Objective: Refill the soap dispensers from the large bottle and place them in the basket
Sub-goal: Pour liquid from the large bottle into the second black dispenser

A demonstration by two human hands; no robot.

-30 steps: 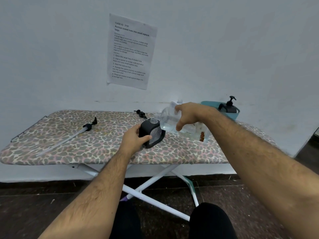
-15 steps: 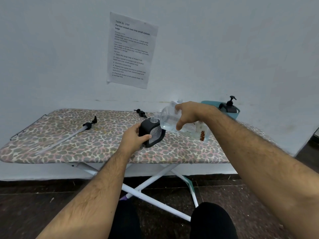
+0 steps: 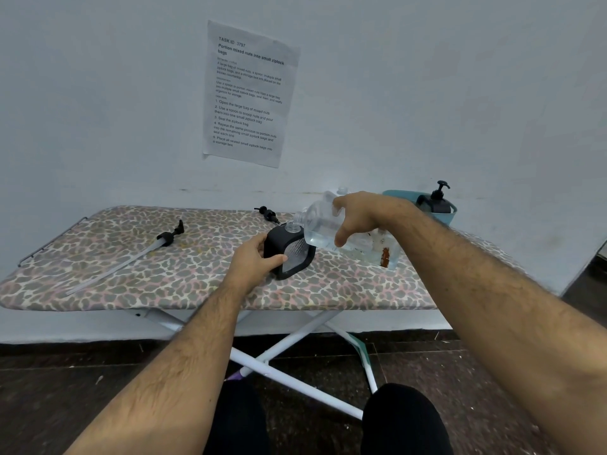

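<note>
Pouring from the large bottle [image 3: 331,229], tipped neck-down over the open mouth of the black dispenser [image 3: 289,251] near the middle of the ironing board [image 3: 131,274]. Right hand [image 3: 359,218] wrapping curled fingers and thumb round the bottle's shoulder; left hand [image 3: 254,259] gripping the dispenser's side, steadying it upright. Probably handling as clear, smooth plastic, heavy with liquid and likely slippery if soapy; best gripping at the shoulder. Basket [image 3: 445,216] sitting at the board's far right corner, holding another pump dispenser [image 3: 435,201].
</note>
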